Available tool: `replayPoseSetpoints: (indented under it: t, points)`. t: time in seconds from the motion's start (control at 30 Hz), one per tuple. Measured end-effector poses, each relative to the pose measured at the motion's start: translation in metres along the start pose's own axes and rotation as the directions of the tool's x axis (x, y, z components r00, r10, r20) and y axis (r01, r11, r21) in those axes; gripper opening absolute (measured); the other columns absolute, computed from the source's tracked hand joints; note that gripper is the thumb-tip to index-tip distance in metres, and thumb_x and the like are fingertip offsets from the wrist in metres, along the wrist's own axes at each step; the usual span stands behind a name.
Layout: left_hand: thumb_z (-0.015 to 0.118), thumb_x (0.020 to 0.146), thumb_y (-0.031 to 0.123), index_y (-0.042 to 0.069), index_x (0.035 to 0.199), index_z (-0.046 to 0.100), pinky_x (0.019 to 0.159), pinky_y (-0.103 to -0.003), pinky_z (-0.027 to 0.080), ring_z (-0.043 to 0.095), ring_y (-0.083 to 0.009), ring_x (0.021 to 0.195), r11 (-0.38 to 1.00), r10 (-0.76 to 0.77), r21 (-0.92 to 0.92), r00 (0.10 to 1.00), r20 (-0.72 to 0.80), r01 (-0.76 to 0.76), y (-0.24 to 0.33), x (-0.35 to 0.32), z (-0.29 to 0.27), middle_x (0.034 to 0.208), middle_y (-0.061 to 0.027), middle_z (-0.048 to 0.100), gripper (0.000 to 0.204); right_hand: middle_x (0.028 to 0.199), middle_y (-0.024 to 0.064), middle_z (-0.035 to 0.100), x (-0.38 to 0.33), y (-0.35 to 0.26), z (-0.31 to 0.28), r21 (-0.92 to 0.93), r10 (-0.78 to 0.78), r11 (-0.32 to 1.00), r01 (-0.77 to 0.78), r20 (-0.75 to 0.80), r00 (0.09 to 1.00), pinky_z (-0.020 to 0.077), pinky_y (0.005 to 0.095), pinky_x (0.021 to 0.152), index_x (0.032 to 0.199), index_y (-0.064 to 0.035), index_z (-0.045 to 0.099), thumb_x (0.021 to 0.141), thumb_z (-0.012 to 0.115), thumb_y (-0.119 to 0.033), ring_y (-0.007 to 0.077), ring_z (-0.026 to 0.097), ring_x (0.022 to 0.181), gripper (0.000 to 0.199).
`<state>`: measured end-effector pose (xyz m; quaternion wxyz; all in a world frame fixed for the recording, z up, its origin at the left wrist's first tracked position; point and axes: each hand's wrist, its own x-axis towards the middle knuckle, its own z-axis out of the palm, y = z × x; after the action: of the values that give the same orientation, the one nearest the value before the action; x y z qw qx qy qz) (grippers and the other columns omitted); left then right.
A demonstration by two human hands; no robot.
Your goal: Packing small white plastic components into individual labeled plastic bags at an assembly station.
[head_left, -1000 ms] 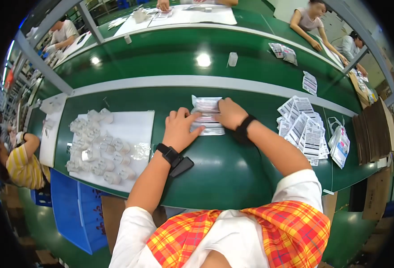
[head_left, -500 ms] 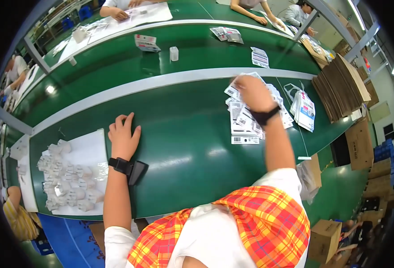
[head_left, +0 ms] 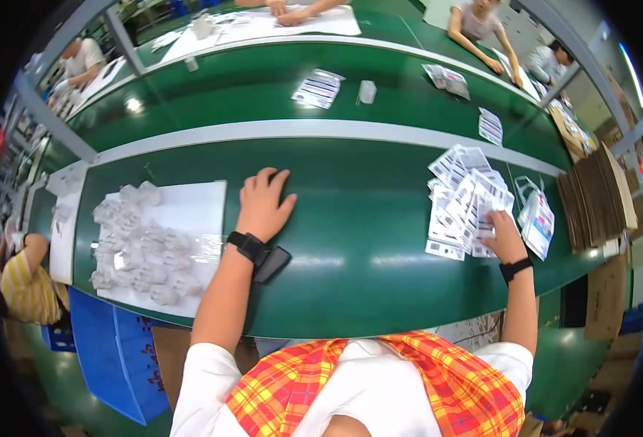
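Note:
My left hand [head_left: 264, 204] rests on the green tabletop [head_left: 350, 218], fingers apart and nothing in them. At the near right side of a loose pile of white printed cards [head_left: 449, 229], my right hand [head_left: 507, 239] has its thumb and fingers closed on the edge of a printed card [head_left: 487, 200]. The cards overlap at different angles, with dark printing and barcodes on them. Just right of that hand lies a stack of white and blue packaging bags [head_left: 537, 226].
Left of my left arm, many whitish plastic pieces [head_left: 143, 251] cover a white board [head_left: 208, 211]. Beyond a pale rail [head_left: 321, 130], a packet [head_left: 318, 89] and a small clear box [head_left: 366, 92] lie on a green strip. Flattened cardboard [head_left: 597, 200] stands at right; other people sit opposite.
My view has swung, shifting the table rightward in the picture. My right hand has come from the pile's far side to its near right edge. The packet beyond the rail went from upright to flat.

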<state>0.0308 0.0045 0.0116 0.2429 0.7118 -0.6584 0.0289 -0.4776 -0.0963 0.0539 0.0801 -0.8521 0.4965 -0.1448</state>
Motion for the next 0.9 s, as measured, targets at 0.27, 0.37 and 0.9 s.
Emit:
replayPoseSetpoints:
  t: [0.27,0.37,0.9]
  points:
    - [0.065,0.083,0.026,0.011,0.124,0.057,0.099,-0.046,0.037,0.046,-0.0332,0.114,0.997,-0.040,-0.059,0.999,-0.021,0.039,0.011,0.007,0.000,0.126,-0.0107,0.051,0.044,0.084,0.0140,0.058,0.010,0.004,-0.029,-0.303,-0.090,0.944,0.130,0.141,0.986,0.0448,0.0428,0.073,0.086,-0.0013,0.057,0.072,0.068,-0.002,0.0354,0.055,0.084,0.018]
    - [0.063,0.084,0.023,0.010,0.123,0.057,0.099,-0.046,0.036,0.046,-0.0327,0.114,0.994,-0.051,-0.102,0.997,-0.049,0.046,0.007,0.007,-0.011,0.124,-0.0112,0.052,0.042,0.081,0.0138,0.056,0.046,-0.082,-0.049,0.019,0.013,1.000,-0.010,-0.120,0.993,0.0449,0.0412,0.072,0.086,-0.0014,0.056,0.074,0.068,-0.003,0.0350,0.054,0.080,0.018]
    - [0.048,0.094,0.041,0.013,0.140,0.048,0.112,-0.058,0.024,0.040,-0.0294,0.135,0.978,0.105,-0.207,0.938,0.329,-0.037,0.017,0.006,0.004,0.145,-0.0087,0.045,0.053,0.089,0.0162,0.066,0.142,-0.259,0.089,0.376,-0.742,0.661,0.650,0.461,0.487,0.0508,0.0428,0.075,0.107,-0.0073,0.063,0.078,0.062,-0.011,0.0337,0.064,0.085,0.030]
